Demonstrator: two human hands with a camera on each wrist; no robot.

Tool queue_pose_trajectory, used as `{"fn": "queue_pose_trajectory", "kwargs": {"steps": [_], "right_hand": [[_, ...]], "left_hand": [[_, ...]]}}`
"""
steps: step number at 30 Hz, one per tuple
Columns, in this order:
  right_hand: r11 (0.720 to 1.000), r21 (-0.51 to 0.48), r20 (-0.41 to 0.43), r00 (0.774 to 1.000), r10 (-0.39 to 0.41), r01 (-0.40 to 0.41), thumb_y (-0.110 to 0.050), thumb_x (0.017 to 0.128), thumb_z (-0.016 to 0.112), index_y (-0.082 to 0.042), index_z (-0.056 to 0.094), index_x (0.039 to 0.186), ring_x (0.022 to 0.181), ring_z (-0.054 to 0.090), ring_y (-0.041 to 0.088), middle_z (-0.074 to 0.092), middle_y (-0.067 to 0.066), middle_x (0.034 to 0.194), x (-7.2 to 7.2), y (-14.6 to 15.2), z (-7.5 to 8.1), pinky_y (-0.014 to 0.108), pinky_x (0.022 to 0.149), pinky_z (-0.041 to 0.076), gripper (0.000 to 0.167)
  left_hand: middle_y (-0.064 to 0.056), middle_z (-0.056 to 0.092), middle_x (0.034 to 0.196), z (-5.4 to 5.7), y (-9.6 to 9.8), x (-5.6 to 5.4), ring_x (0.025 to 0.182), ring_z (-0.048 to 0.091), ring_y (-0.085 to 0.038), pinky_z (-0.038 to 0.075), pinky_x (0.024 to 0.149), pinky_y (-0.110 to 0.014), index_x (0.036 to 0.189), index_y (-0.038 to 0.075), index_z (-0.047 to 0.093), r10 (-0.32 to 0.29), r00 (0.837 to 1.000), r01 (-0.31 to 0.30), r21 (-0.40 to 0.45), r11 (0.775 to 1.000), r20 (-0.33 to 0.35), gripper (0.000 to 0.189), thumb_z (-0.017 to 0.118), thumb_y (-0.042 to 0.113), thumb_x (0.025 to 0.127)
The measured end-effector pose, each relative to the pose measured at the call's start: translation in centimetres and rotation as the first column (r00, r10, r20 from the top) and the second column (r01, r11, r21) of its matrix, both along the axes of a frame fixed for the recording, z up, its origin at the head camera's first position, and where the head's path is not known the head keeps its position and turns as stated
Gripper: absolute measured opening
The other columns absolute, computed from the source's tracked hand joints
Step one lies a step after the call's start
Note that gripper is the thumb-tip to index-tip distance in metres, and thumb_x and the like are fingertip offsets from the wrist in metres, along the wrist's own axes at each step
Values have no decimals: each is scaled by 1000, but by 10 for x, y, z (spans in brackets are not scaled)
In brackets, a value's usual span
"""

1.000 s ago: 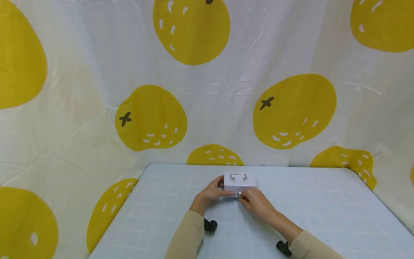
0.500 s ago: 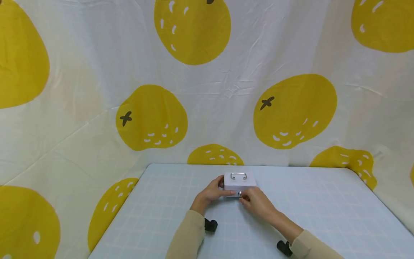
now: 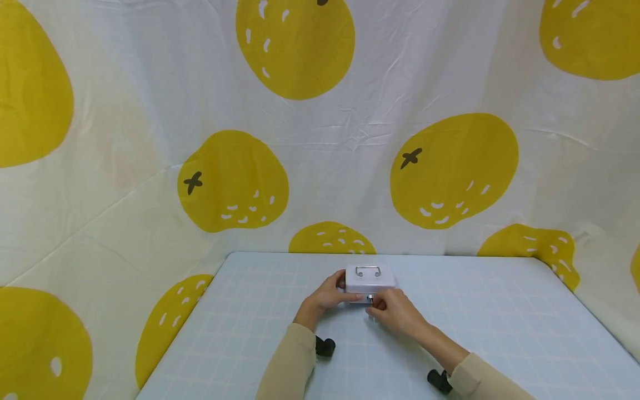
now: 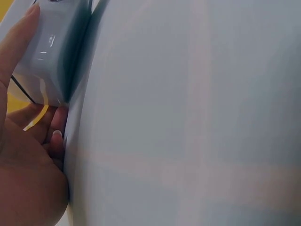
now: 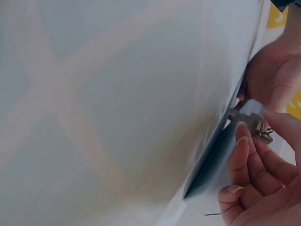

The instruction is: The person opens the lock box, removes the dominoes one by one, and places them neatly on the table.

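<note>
On the checked worktop (image 3: pixel 490 322), a white box (image 3: pixel 370 282) is gripped by the left hand (image 3: pixel 326 294); an apparent key (image 5: pixel 254 121) is pinched by the right hand (image 3: pixel 399 315), its fingers lowered slightly, the lock (image 3: pixel 370 298) just beyond them seemingly being worked.

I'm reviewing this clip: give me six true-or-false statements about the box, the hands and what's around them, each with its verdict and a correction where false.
1. The left hand grips the white rectangular box. True.
2. The box stands wide open. False: its lid is closed.
3. The right hand pinches a small shiny metal piece at the box's front. True.
4. Neither hand touches the thin silver metal handle on top. True.
5. The box sits on bare dark wood. False: it sits on a pale blue checked tablecloth.
6. Both sleeves are black. False: they are beige.
</note>
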State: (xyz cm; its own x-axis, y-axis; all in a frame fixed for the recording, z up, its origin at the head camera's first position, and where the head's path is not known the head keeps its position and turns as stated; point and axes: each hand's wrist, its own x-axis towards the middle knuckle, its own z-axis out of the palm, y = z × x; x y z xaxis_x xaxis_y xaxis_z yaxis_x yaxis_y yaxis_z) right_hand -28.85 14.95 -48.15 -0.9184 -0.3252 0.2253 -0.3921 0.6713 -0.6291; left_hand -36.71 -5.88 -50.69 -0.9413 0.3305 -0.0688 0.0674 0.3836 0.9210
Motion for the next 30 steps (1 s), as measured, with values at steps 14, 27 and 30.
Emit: {"fn": "queue_pose_trajectory", "kwargs": {"steps": [14,27,30], "right_hand": [[1000,-14,-15,1000,11,-11,-17,94,74,-9,74,78,57,50,4,60,-9,65,-1,2,-1,23,53,42,18],[998,-48,8,999,37,-37,-8,97,67,-4,74,79,55,49,5,62,-4,63,-3,1,0,22,52,40,20],[998,-54,18,999,41,-40,-8,97,65,-3,73,77,53,48,5,62,-2,62,-3,0,0,22,50,39,22]], "left_hand": [[-1,61,116,-1,1,0,106,53,-20,45,96,-41,150,13,48,11,1000,-11,-28,1000,2,90,94,34,74],[0,61,116,0,1,-1,106,54,-20,45,98,-42,148,14,49,10,1000,-10,-27,1000,-3,88,94,34,74],[0,61,116,0,1,0,106,53,-20,44,98,-43,148,15,50,14,1000,-14,-27,1000,1,89,94,34,74]]}}
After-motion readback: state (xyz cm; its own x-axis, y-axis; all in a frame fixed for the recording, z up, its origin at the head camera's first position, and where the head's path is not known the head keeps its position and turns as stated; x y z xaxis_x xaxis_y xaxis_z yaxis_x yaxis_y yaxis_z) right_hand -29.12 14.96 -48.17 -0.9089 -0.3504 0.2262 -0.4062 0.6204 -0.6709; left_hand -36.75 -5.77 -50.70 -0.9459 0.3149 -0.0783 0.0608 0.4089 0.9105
